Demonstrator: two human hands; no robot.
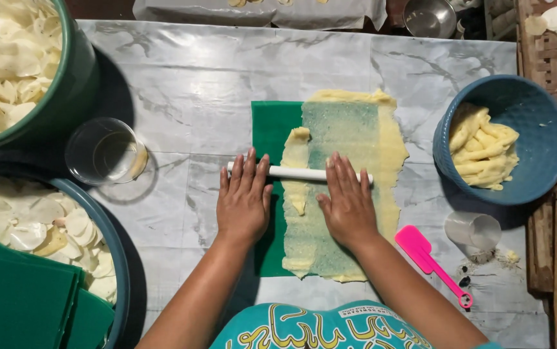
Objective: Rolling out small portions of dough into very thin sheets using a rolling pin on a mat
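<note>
While both palms press down on white rolling pin (298,173), fingers flat and extended, not curled round it. Left hand (244,197) on pin's left end, over bare green plastic sheet (269,129). Right hand (348,201) on pin's right part, over thin yellow dough (382,155). Pin lying crosswise, roughly mid-sheet. Dough spread so thin in the middle that green shows through; thicker ragged edges at top, right and bottom. Loose dough strip (296,168) folded along left edge, passing under pin.

Sheet resting on grey marble-pattern tabletop (188,90).

Right side: blue bowl (537,129) holding pale yellow dough lumps (482,152); clear plastic cup (472,229) on its side just below bowl; pink spatula (428,256) beside it, near right forearm.

Left side: clear glass (104,152) upright, well apart from left hand. Green tub (75,77) top left and blue-rimmed basin (114,245) lower left, both full of pale thin slices (7,52). Stack of green sheets (20,297) bottom left corner.

Steel bowl (428,17) at far edge.
</note>
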